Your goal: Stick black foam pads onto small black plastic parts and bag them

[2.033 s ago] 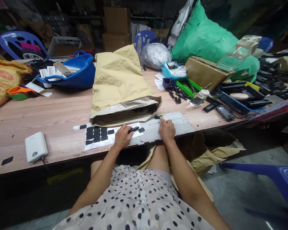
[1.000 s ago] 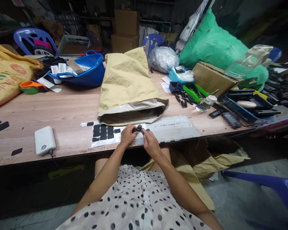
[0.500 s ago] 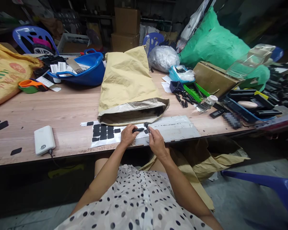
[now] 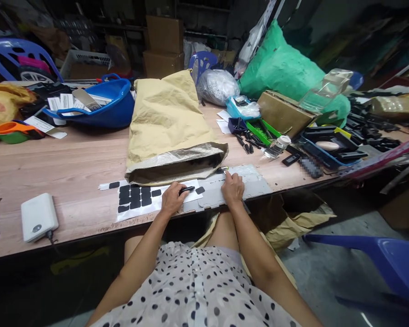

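My left hand [image 4: 172, 198] is closed on a slim black piece [image 4: 187, 190], whose end points right over a white sticker sheet [image 4: 165, 196]. Black rounded patches [image 4: 135, 196] cover the sheet's left part, and a single black patch [image 4: 200, 190] lies right of the black piece. Over a grey flat board [image 4: 255, 181] my right hand [image 4: 233, 188] is curled, knuckles up. Just past its fingertips shows a small dark object with a yellowish end [image 4: 222, 170], by the sack's mouth; whether the fingers hold it is unclear. What is inside that grip is hidden.
An open-mouthed tan paper sack [image 4: 167, 122] lies beyond my hands. A white power bank [image 4: 40, 217] with a cable sits left. Behind are a blue basin [image 4: 105, 111], a green tray [image 4: 263, 131], a clear jar [image 4: 277, 147] and a blue tray [image 4: 318, 152] of black parts.
My right hand has moved right, away from my left hand, onto the grey board. The dark tool at its fingertips no longer points at the black piece. The view has turned right.
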A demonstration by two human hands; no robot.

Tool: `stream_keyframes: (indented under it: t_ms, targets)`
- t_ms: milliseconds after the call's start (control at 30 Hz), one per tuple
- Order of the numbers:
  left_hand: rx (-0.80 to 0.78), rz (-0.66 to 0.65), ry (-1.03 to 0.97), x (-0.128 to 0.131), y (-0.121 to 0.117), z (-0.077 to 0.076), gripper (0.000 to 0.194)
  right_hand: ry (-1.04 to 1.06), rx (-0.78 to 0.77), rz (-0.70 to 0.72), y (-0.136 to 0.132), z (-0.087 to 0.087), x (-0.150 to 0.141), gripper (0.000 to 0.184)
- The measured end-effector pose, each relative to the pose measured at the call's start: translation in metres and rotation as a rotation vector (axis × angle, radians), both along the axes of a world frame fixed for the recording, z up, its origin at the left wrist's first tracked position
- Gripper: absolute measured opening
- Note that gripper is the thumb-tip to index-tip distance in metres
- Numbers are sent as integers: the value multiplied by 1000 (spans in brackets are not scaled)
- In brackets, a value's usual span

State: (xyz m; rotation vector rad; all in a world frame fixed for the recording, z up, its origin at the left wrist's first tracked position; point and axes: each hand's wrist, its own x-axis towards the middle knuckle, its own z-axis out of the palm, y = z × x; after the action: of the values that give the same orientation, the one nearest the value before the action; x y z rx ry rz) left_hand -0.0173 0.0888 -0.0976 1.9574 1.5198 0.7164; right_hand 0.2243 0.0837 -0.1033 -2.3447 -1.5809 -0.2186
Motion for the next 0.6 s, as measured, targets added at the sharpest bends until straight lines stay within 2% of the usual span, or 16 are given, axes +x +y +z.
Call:
stream_keyframes:
  t_ms: [67,133,200,300,367,433,600]
  targets:
    - [26,-15,-57,-3,-6,3,17,-16,-10,-2,0,-1,-3,43]
    - [42,-52,-129,-6,-22,7,21,-21,-13,0,-1,-2,-4,43]
    - [8,-138,-186,-9,-46,10,26,-22,-11,6,-2,-3,-4,43]
    - [-128,-315,-196,-13,-89,7,27,-22,-3,11,-3,-4,-3,42]
    - [-201,-351,-156,-14,-109,-3,26,-24,2,11,-3,-5,-3,42]
    - [-236,-303,-81,-14,-118,-17,24,-29,5,6,-3,-4,-3,42]
    - [-272,-144,171,-16,-107,-53,19,-39,2,-3,-3,-2,-5,42]
